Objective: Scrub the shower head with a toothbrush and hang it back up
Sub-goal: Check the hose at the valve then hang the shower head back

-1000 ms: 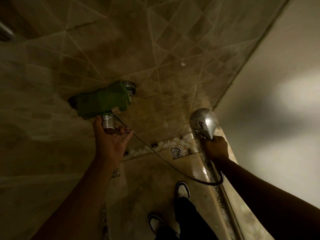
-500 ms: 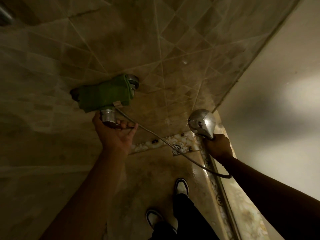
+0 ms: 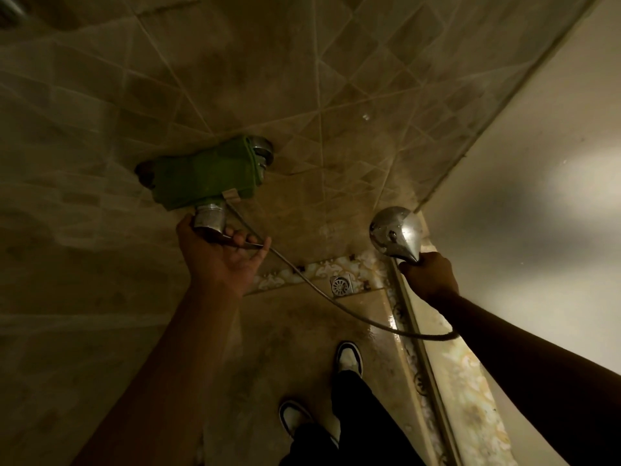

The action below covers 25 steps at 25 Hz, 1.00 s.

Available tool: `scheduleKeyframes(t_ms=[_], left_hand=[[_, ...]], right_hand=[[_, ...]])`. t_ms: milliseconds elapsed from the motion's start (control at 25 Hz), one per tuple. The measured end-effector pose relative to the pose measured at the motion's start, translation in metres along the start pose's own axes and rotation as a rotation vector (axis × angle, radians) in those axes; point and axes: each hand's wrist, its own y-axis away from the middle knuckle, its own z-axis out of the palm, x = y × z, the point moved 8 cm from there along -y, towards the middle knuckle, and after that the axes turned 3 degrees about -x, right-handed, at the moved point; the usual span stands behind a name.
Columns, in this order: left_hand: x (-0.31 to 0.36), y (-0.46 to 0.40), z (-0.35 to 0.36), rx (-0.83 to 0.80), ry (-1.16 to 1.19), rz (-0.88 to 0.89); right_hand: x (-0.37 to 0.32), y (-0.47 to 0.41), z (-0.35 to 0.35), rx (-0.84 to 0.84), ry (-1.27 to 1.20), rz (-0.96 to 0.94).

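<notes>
Right hand (image 3: 428, 275) fists the shower head (image 3: 396, 233) handle; left hand (image 3: 218, 257) apparently clasps the dim tap lever (image 3: 232, 238).

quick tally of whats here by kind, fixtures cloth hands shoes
Chrome fixtures: 4: round shower head, flexible hose, wall tap, floor drain
Green cloths: 1
Hands: 2: left hand, right hand
Shoes: 2
Total: 9

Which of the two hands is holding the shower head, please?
The right hand, at the right by the plain wall, grips the chrome shower head by its handle. The left hand is instead on the tap lever under the green cloth.
</notes>
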Motion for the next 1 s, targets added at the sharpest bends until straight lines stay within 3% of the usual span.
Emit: scheduleKeyframes(t_ms=[480, 640, 1000], left_hand=[[-0.002, 0.004, 0.004, -0.001, 0.039, 0.003], [-0.002, 0.002, 0.004, 0.029, 0.01, 0.021], [-0.002, 0.002, 0.004, 0.05, -0.001, 0.05]], right_hand=[[0.008, 0.0, 0.002, -0.041, -0.227, 0.09], [-0.001, 0.003, -0.005, -0.001, -0.091, 0.013], [-0.002, 0.0, 0.008, -0.097, 0.031, -0.032]])
